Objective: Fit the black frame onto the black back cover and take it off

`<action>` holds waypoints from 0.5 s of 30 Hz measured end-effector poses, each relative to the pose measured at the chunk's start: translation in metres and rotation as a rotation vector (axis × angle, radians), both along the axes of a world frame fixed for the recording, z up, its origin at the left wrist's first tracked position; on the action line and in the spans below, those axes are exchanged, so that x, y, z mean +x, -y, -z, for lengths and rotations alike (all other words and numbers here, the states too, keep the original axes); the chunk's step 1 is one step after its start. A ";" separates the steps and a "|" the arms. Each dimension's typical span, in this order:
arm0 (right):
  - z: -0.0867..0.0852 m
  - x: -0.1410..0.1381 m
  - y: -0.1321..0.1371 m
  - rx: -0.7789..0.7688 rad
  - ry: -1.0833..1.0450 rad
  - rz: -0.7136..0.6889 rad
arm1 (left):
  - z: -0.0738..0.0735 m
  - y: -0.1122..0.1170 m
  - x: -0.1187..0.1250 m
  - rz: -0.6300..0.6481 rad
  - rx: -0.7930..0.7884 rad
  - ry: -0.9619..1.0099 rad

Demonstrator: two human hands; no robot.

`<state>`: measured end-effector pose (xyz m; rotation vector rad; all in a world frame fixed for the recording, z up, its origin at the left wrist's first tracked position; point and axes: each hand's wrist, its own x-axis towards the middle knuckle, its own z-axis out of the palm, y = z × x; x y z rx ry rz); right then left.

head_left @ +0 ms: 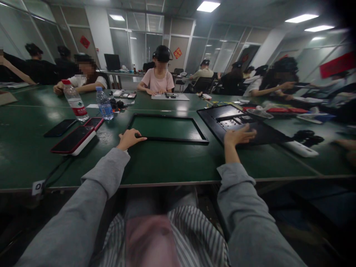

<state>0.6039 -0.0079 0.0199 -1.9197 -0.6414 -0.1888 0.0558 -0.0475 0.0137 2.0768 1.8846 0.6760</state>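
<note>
A thin black rectangular frame (178,140), like a monitor bezel, lies flat on the green table with the tabletop showing through it. At its near left corner, my left hand (130,138) grips the edge between thumb and curled fingers. To the right lies a black flat panel (268,133), resembling a monitor's back cover, with a recessed section holding metal parts. My right hand (239,135) is over the panel's near left part, fingers spread and slightly blurred. Whether it touches the panel I cannot tell.
Two water bottles (75,102) stand at the left, near a dark phone (60,128) and a red-edged device (73,140) on a white base. A white object (302,148) lies right of the panel. Across the table, a person in pink (157,79) works over a white sheet.
</note>
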 end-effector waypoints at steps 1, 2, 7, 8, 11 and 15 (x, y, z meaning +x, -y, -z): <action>-0.001 0.008 0.002 0.034 -0.043 0.069 | -0.001 0.000 0.000 -0.005 0.001 -0.006; -0.001 0.017 0.004 0.062 -0.099 0.139 | -0.002 0.000 0.001 -0.002 0.000 -0.012; 0.002 0.042 0.005 0.054 -0.362 0.278 | -0.006 0.001 -0.001 -0.039 -0.007 -0.008; 0.003 0.043 0.004 0.055 -0.403 0.256 | -0.007 0.002 -0.001 -0.069 -0.007 0.008; 0.006 0.037 0.004 0.103 -0.474 0.197 | -0.009 0.002 -0.002 -0.155 -0.013 0.072; 0.006 0.021 0.011 0.144 -0.434 0.102 | -0.016 0.003 -0.003 -0.144 -0.061 0.090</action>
